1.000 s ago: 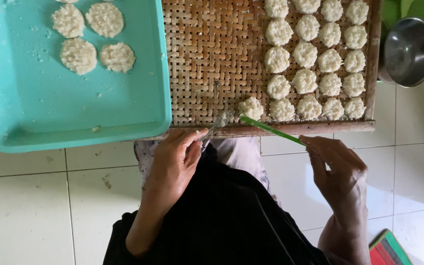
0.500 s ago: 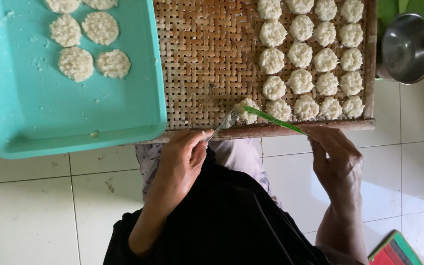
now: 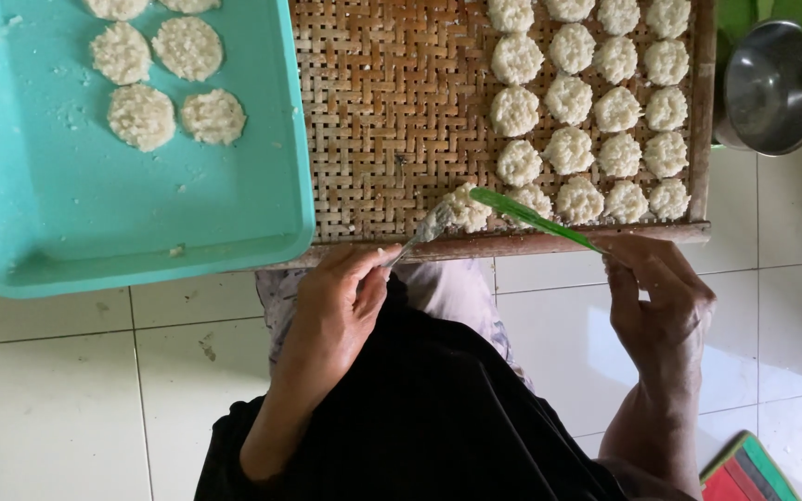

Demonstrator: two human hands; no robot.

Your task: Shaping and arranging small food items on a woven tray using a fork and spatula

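Hands at work over a woven bamboo tray (image 3: pixel 392 121), seen from my head camera looking straight down: my left hand (image 3: pixel 341 301) has its fingers closed around the handle of a metal fork (image 3: pixel 424 232), whose tines touch a round white rice cake (image 3: pixel 469 208) at the near edge of the tray. My right hand (image 3: pixel 661 297) pinches the end of a green plastic spatula (image 3: pixel 531 218) between thumb and fingers; the blade lies flat just beside the same cake, on its right side, so the cake sits between the two tools.

To the right of that cake, rows of rice cakes (image 3: pixel 596 102) fill the right part of the bamboo tray in a neat grid, close together but mostly apart. The left part of the weave is bare. The tray's wooden frame (image 3: pixel 549 243) runs along its near edge, just above both hands.

On the left, a turquoise plastic tray (image 3: pixel 141 223) overlaps the bamboo tray's left end. A small group of flattened rice cakes (image 3: pixel 164 88) lies in its far half, with crumbs scattered around them.

A steel bowl (image 3: pixel 772 88) stands at the upper right, beyond the wooden frame. Below the trays are white floor tiles (image 3: pixel 58 390) and my black garment (image 3: pixel 420 408). A red, green-edged object (image 3: pixel 744 473) shows at the lower right corner; I cannot tell what it is.
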